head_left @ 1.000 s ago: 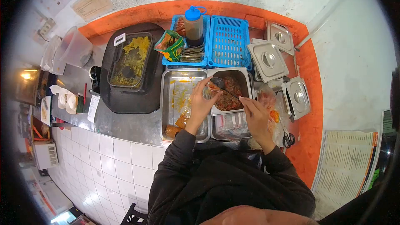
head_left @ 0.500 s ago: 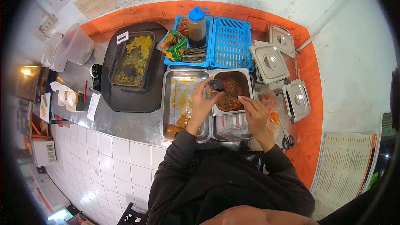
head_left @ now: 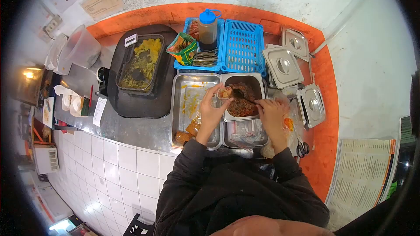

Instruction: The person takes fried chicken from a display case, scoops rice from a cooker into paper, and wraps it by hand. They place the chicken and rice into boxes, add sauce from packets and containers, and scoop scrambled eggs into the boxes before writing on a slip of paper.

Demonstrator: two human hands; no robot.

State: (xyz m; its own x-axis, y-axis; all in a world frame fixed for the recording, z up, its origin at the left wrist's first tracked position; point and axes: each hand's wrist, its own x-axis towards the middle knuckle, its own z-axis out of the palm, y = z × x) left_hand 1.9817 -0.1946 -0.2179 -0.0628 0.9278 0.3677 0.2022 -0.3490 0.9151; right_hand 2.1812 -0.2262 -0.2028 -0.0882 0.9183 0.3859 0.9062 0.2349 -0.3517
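Between the thumb and fingers of my left hand is a small clear cup with reddish-orange food in it. My right hand grips the handle of a black spoon, whose bowl is just right of the cup, over the food. Below both lies a square steel pan of chopped reddish-brown food. Under my left wrist, a long steel tray has orange smears and filled plastic packets. Clear plastic bags lie in a steel pan nearest me.
Blue baskets stand at the back, one holding a squeeze bottle and a green packet. Steel lids and scissors lie at right. Left is a dark board with a container of yellow food.
The spoon has moved right, off the cup's opening and over the pan. Reddish-orange food now shows in the cup, which my left hand keeps in nearly the same place.
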